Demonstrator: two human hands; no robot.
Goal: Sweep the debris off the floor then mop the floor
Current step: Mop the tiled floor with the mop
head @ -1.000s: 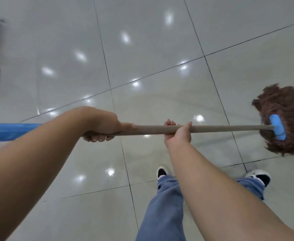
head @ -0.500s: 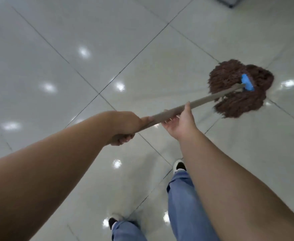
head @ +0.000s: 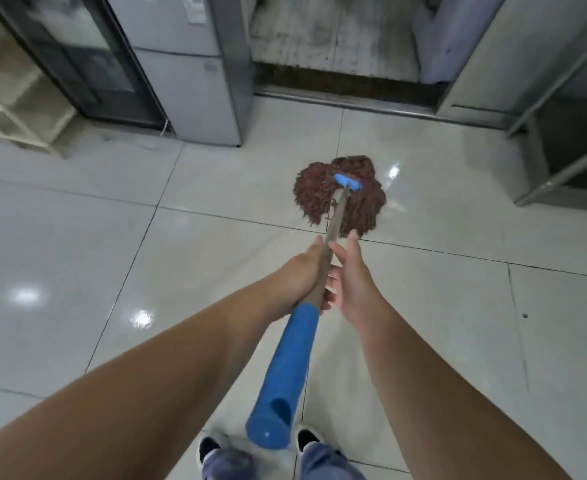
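Mopping stage: brown string mop head point(head: 340, 194) flat on glossy pale tiled floor point(head: 77, 258) near doorway threshold point(head: 347, 98), left hand point(head: 302, 275) gripping wooden handle point(head: 335, 220), right hand point(head: 351, 278) loosely curled around it; next, probably drawing back across the tiles.

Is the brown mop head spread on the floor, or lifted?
Spread on the floor: the mop head strands fan out flat around the blue clamp on the tiles.

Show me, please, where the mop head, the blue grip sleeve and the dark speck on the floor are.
mop head point(head: 311, 194): head view, brown strands left of the handle.
blue grip sleeve point(head: 285, 372): head view, its middle.
dark speck point(head: 525, 316): head view, on the speck.
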